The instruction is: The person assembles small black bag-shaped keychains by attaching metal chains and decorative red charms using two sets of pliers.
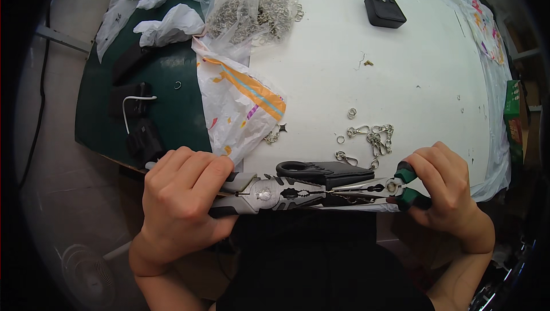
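From my end: left hand (192, 196) had its fingers curled hard around the handles of the grey pliers (264, 194). Right hand (444, 182) was wrapped the same way on the green-handled pliers (394, 186). The two noses pointed at each other and met at the near edge of the table (321, 53), right up against the near side of a small black bag (349, 174), loop handle pointing left. Whatever the tips pinched was too small for me to make out; I'd have guessed a link or ring.

Risks I noted:
- Slip. Only the tips bit, so an uneven squeeze or an off-line pull could have popped the part loose.
- Scuffed bag. It lay right by the metal noses, so a slip would likely have hit it.
- Overbend. Too much wrist twist could have spoiled a thin part.
- Lost part. That close to the edge, a drop could have gone to the floor, or bounced in among the loose rings (352, 114) and clip chains (376, 141) beyond the bag.
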Demonstrator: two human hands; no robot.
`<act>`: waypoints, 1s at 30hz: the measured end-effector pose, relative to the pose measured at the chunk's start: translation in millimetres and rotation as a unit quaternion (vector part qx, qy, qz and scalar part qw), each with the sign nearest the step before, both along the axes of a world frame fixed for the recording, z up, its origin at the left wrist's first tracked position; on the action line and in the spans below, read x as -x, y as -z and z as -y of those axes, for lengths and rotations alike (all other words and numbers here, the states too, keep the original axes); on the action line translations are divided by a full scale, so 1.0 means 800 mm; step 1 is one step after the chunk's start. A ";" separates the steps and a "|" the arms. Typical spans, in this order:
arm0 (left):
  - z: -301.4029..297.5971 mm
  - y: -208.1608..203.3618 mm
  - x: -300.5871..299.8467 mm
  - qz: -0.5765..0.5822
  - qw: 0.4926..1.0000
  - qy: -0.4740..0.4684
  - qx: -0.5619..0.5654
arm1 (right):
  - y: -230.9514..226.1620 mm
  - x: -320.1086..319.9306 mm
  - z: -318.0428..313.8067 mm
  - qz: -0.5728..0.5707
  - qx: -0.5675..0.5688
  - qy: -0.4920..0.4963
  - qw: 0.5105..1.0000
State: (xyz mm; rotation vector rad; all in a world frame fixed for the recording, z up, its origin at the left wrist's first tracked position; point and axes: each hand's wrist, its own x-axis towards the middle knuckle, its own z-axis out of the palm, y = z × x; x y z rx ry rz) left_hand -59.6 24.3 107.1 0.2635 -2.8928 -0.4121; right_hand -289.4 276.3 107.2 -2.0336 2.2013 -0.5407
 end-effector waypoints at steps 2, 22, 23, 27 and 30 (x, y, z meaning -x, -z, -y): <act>-0.001 -0.001 0.000 -0.003 1.000 0.000 0.001 | 0.004 0.000 -0.001 0.007 0.003 0.006 1.000; 0.001 0.007 -0.001 0.017 1.000 0.002 0.000 | 0.006 0.000 0.001 0.035 -0.022 0.020 0.999; 0.002 0.011 -0.001 0.023 1.000 0.001 -0.017 | 0.008 0.001 0.001 0.040 -0.023 0.018 0.999; -0.004 0.016 -0.002 0.038 0.994 -0.031 -0.099 | 0.008 0.004 -0.001 0.067 -0.041 0.013 0.997; -0.008 0.036 -0.015 0.063 0.985 -0.065 -0.145 | 0.002 0.009 -0.005 0.021 -0.067 0.011 0.997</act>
